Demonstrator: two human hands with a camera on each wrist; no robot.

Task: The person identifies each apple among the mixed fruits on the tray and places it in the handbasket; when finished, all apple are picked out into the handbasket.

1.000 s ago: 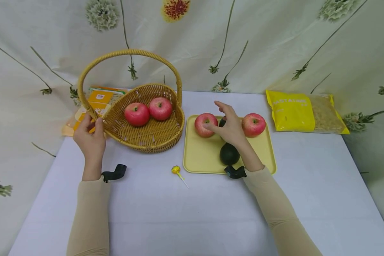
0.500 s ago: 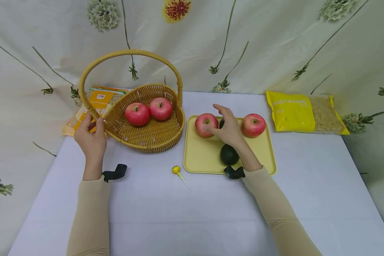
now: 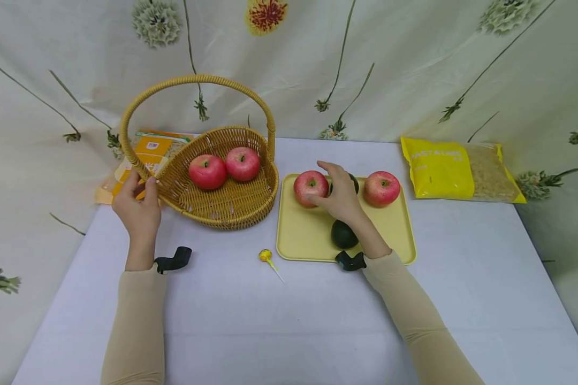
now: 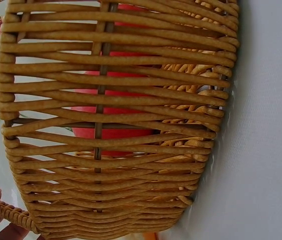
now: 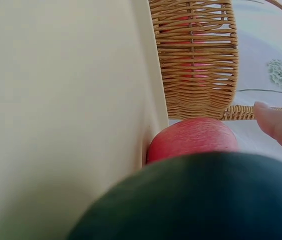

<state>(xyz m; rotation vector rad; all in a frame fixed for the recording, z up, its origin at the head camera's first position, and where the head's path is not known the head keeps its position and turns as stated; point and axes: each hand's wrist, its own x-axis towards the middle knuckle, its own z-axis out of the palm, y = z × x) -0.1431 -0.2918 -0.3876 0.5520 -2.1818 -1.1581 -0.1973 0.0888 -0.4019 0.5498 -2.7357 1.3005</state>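
My left hand (image 3: 137,216) holds the foot of the arched handle (image 3: 197,79) of a wicker basket (image 3: 226,208). Two red apples (image 3: 207,171) lie inside it; slats partly cover them in the left wrist view. Above the yellow tray (image 3: 298,240), my right hand (image 3: 343,200) has its thumb and fingers spread around the left apple (image 3: 309,182). In the right wrist view a finger (image 5: 278,127) stands apart from that apple (image 5: 195,137). Two dark green, avocado-like fruits share the tray: one below my wrist (image 3: 344,235), the other (image 3: 354,183) half hidden behind the hand.
Another apple (image 3: 381,189) sits at the tray's right side. A wrapped lollipop (image 3: 266,256) lies on the white table in front. At the back right is a yellow pasta bag (image 3: 443,168); orange packages (image 3: 150,152) lie behind the basket.
My right hand has come slightly lower and closer to the left apple, uncovering more of the rear dark green fruit. My left hand stays on the basket handle.
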